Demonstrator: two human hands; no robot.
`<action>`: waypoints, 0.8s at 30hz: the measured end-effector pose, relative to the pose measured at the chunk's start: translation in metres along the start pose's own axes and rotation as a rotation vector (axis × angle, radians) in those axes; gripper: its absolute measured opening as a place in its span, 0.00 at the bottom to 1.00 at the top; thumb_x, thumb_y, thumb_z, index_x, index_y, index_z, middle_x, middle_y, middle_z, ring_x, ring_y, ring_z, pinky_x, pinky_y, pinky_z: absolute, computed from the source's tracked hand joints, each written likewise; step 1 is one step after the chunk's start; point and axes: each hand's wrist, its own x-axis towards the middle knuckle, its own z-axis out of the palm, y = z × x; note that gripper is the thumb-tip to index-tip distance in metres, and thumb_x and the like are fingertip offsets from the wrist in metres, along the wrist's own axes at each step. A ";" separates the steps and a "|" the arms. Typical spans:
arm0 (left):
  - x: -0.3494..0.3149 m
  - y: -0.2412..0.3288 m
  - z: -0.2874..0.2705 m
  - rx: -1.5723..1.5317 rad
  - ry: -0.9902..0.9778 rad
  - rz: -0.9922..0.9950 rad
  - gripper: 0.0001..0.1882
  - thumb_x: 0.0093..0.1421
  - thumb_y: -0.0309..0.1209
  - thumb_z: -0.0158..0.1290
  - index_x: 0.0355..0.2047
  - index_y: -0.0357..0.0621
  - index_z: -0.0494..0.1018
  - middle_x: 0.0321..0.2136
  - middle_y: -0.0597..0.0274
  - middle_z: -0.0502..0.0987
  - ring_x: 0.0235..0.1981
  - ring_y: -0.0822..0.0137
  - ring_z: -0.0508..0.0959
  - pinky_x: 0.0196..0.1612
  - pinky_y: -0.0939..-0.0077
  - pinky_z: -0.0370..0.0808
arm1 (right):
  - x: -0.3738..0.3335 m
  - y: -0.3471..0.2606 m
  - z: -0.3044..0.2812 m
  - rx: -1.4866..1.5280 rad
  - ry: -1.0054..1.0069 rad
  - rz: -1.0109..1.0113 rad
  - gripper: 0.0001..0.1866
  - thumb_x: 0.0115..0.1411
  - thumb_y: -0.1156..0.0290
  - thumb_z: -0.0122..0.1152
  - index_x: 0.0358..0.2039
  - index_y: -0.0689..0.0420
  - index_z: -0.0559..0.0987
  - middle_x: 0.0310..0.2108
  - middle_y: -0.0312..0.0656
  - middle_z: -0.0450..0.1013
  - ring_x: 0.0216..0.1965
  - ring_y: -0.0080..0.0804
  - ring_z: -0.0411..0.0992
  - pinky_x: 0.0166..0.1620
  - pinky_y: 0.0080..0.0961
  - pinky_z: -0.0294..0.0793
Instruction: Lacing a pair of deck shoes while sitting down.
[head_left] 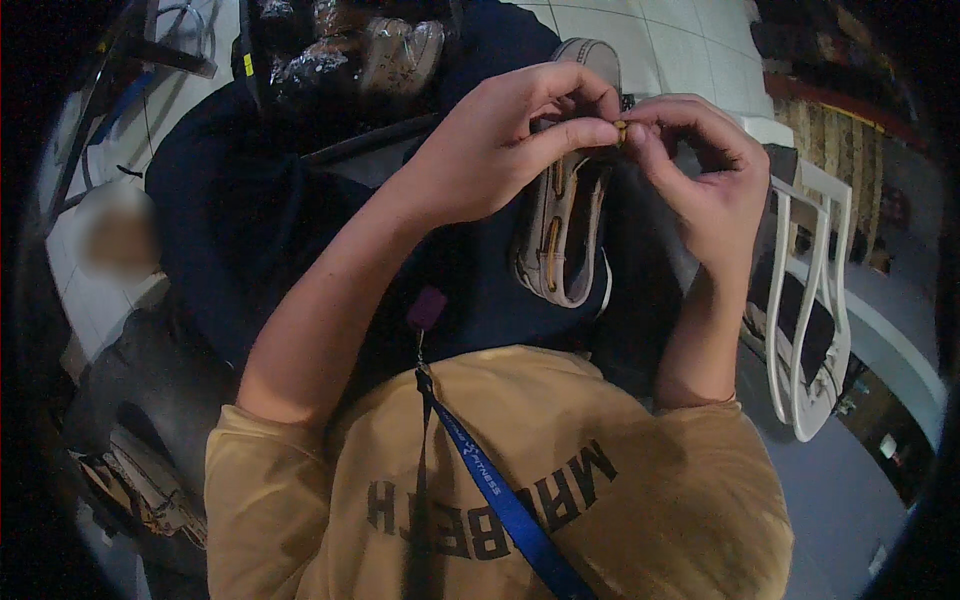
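Observation:
A light beige moccasin-style shoe (530,262) rests on my dark-clothed lap, with its toe pointing away from me and its opening facing up. A yellow-tan shoelace (553,240) runs along its side. Over the front of the shoe, my left hand (500,135) is closed, thumb and forefinger pinching a small bit of the lace. Right beside it, my right hand (712,165) pinches the same bit between thumb and fingertips. Both hands cover much of the shoe's upper front, so how the lace is looped there is hidden.
Beyond my left forearm stands a dark container (345,125) with several shoes, some in clear plastic. A white plastic chair (808,310) is on the right. Another person sits at the left, near a shoe (150,480). A blue lanyard (500,500) hangs across my tan shirt.

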 end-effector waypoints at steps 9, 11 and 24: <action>-0.004 -0.001 0.002 -0.117 -0.003 -0.059 0.09 0.72 0.29 0.54 0.49 0.38 0.72 0.43 0.69 0.75 0.48 0.80 0.74 0.55 0.80 0.70 | 0.000 -0.001 0.007 -0.080 0.070 -0.084 0.07 0.52 0.76 0.74 0.33 0.62 0.87 0.32 0.39 0.82 0.34 0.25 0.79 0.40 0.21 0.75; -0.003 0.000 0.002 -0.096 -0.002 -0.057 0.09 0.72 0.29 0.53 0.48 0.39 0.72 0.42 0.70 0.75 0.48 0.80 0.74 0.55 0.80 0.70 | -0.001 0.000 0.004 -0.020 0.036 -0.044 0.07 0.53 0.76 0.74 0.34 0.62 0.87 0.32 0.40 0.83 0.35 0.26 0.79 0.41 0.22 0.75; -0.001 -0.008 0.006 -0.170 -0.006 -0.040 0.09 0.72 0.29 0.54 0.49 0.39 0.72 0.42 0.70 0.75 0.47 0.79 0.74 0.54 0.79 0.71 | -0.003 0.001 0.013 -0.076 0.135 -0.060 0.07 0.52 0.77 0.74 0.32 0.62 0.86 0.30 0.39 0.82 0.31 0.24 0.78 0.37 0.20 0.74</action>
